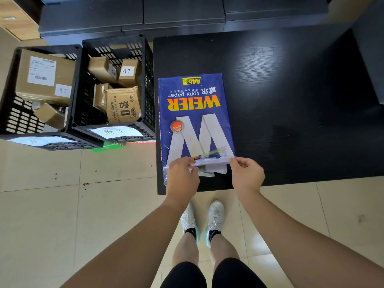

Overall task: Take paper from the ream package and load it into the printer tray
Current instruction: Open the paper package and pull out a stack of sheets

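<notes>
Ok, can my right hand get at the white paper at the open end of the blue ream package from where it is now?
Probably yes. The right hand is already at the open near end of the ream package, fingers on the exposed white paper. Nothing lies between them; the left hand holds the opposite corner.

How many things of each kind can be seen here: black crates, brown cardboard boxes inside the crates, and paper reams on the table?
Black crates: 2 (left crate, right crate)
Brown cardboard boxes visible in the crates: 6 (2 in the left, 4 in the right; others may be hidden)
Blue paper ream on the black table: 1
Total: 9
</notes>
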Demonstrator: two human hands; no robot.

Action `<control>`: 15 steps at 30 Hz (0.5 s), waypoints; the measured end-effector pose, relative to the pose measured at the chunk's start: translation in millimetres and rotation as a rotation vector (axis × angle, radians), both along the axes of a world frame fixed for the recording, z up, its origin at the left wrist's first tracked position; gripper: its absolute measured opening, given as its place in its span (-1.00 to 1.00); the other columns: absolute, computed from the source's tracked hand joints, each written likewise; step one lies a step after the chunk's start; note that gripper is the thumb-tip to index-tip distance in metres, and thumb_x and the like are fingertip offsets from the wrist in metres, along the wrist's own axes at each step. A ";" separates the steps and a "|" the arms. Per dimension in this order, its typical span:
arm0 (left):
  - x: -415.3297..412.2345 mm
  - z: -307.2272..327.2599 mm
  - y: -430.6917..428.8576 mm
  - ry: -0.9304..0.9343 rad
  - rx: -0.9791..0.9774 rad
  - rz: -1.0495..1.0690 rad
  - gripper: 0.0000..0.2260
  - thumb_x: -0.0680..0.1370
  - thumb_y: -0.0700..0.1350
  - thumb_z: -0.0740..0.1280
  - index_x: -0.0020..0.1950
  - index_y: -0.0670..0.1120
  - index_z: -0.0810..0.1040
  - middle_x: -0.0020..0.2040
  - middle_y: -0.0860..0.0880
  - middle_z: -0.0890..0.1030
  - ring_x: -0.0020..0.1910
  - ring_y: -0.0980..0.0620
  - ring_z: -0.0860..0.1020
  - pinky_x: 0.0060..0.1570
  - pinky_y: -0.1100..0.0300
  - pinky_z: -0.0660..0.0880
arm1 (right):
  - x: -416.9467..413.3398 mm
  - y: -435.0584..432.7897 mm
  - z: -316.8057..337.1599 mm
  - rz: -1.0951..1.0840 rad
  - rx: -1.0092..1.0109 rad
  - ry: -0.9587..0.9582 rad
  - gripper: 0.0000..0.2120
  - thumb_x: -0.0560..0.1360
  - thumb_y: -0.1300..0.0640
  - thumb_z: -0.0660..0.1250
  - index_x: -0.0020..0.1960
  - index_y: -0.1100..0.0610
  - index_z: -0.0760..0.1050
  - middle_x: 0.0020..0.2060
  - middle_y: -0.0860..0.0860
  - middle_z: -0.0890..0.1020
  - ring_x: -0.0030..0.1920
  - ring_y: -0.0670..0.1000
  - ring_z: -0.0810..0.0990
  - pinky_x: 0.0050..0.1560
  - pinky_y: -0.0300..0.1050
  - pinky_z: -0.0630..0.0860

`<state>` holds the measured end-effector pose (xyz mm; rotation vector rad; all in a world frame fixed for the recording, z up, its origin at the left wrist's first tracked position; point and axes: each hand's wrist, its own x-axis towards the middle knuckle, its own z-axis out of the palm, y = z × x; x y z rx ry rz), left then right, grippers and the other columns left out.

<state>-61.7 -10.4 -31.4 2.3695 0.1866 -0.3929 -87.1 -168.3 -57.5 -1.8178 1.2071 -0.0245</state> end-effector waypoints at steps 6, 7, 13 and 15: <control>0.2 0.8 1.6 0.004 -0.004 -0.009 -0.80 0.54 -0.24 0.34 0.13 -0.14 0.65 0.01 -0.07 0.67 0.06 -0.01 0.57 0.07 0.33 0.35 | -3.8 1.6 -3.5 -0.007 0.108 0.026 -0.84 0.55 0.09 0.33 -0.06 0.15 0.63 -0.28 0.00 0.65 -0.26 -0.01 0.58 -0.14 -0.03 0.59; -0.2 1.0 1.5 0.005 -0.004 -0.010 -0.80 0.54 -0.24 0.35 0.14 -0.14 0.64 0.01 -0.07 0.67 0.06 -0.01 0.57 0.07 0.33 0.35 | -6.5 1.3 -3.3 -0.006 0.130 0.031 -0.85 0.54 0.11 0.32 -0.07 0.16 0.62 -0.30 0.00 0.63 -0.29 -0.02 0.55 -0.17 -0.04 0.57; -5.6 0.4 2.0 0.023 0.000 -0.007 -0.76 0.54 -0.25 0.37 0.19 -0.14 0.63 0.03 -0.06 0.67 0.08 0.00 0.57 0.09 0.32 0.34 | -42.5 -2.8 -0.9 0.043 0.252 0.072 -0.86 0.54 0.12 0.30 -0.13 0.13 0.59 -0.30 0.00 0.58 -0.32 -0.03 0.46 -0.29 -0.13 0.43; -7.9 -0.1 2.7 0.029 0.000 -0.008 -0.75 0.53 -0.27 0.37 0.20 -0.15 0.62 0.03 -0.07 0.66 0.07 0.00 0.58 0.08 0.33 0.34 | -49.7 -6.2 0.4 0.023 0.279 0.071 -0.89 0.52 0.06 0.35 -0.06 0.08 0.61 -0.17 -0.02 0.66 -0.22 -0.04 0.56 -0.17 -0.12 0.48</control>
